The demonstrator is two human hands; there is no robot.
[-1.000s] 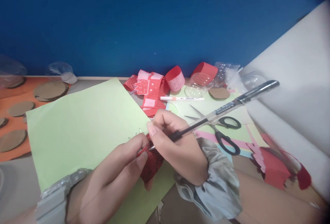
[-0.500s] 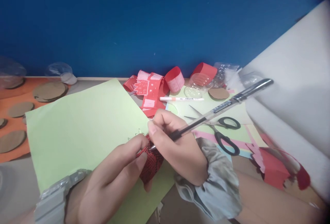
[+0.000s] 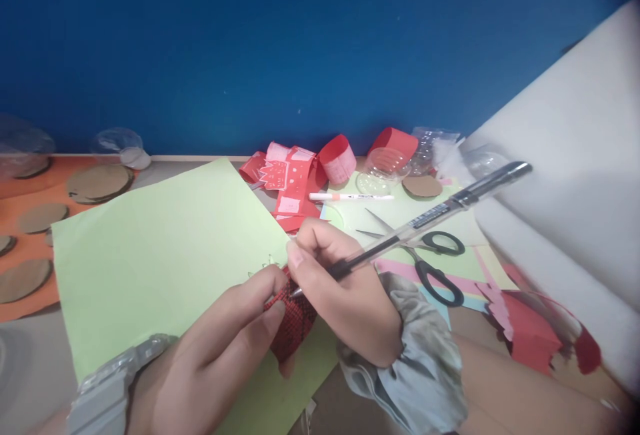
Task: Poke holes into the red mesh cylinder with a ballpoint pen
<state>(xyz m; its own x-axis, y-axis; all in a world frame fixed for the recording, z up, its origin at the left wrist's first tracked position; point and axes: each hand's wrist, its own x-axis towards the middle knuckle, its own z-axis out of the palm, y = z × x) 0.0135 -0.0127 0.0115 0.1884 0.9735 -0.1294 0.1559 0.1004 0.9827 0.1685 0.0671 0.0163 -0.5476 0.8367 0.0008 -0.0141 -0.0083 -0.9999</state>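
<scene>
In my right hand [image 3: 345, 288] is a clear-barrelled black pen [image 3: 415, 225], slanting up to the right. Its tip touches or hovers just over a small red paper piece [image 3: 295, 321] covered in a dark crosshatched pattern. My left hand [image 3: 225, 341] pinches that piece at its left edge between thumb and forefinger. Beneath both hands lies a large light green sheet [image 3: 165, 248], with a small jagged pen outline near the left fingertips. Part of the red piece is hidden by my fingers.
Black-handled scissors [image 3: 420, 255] lie partly open on coloured papers at right. A white marker [image 3: 350, 197] rests behind my right hand, near red paper strips [image 3: 295, 188]. Cardboard discs [image 3: 100, 183] sit on orange paper [image 3: 30, 189] at left. A blue wall [image 3: 300, 55] stands behind.
The whole view has shifted very slightly, with things sitting a little lower. Both hands keep their grips, and the pen tip stays around the same spot on the red piece.
</scene>
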